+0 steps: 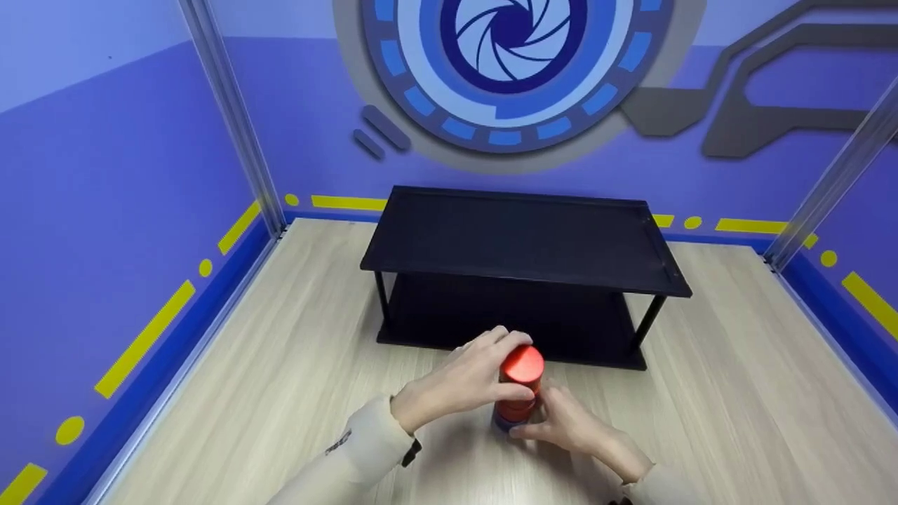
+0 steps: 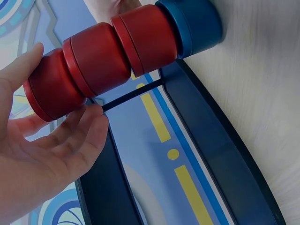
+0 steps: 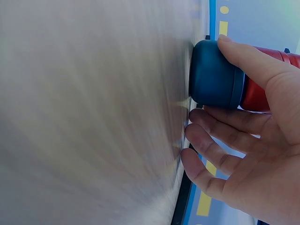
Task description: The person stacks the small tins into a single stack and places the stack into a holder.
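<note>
A stack of small round canisters stands on the table in front of the rack, a blue canister at the bottom and three red ones above it. My left hand grips the top red canister from the side, thumb and fingers round it. Lower down, my right hand holds the blue canister, its thumb on one side and the index finger on the other; the remaining fingers spread near the tabletop. In the left wrist view, the middle red canister and lower red canister sit slightly out of line.
A black two-tier rack stands just behind the stack, its lower shelf close to the hands. Blue printed walls enclose the wooden table at the back and both sides, with metal posts at the corners.
</note>
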### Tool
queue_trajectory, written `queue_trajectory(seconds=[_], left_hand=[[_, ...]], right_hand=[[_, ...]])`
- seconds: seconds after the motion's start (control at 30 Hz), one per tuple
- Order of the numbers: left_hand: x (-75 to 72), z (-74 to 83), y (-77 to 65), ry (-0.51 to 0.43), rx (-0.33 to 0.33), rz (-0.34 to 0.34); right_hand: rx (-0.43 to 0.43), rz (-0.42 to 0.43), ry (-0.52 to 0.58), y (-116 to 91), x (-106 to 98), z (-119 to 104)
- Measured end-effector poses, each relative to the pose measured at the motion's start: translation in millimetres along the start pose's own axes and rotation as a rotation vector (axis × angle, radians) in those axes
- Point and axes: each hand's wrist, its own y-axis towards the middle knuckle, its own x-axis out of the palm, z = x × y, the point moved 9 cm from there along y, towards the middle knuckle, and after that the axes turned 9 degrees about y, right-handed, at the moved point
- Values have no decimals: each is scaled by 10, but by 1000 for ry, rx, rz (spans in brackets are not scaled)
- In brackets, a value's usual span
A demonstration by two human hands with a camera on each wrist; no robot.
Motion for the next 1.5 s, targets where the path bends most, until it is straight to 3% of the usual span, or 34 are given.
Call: queue_trajectory(seconds=[0.17, 0.33, 0.5, 0.7, 0.87, 1.27, 1.5], left_hand=[[20, -30, -13, -68, -13, -36], [139, -243, -35, -223, -48, -137], [490, -516, -82, -274, -100, -290], [891, -591, -118, -366, -124, -404], [1050, -563, -93, -470, -135, -411], [1079, -574, -87, -439, -172, -342], [1080, -568, -101, -434, -156, -323]], right_hand=[[3, 1, 11, 8, 0, 0], [-6, -16, 20, 4, 13, -6], [8, -44, 42, -50, 22, 0], [34, -39, 78, -98, 3, 15], [48, -43, 74, -90, 7, 24], [69, -35, 42, -74, -7, 33], [55, -39, 63, -72, 1, 23]])
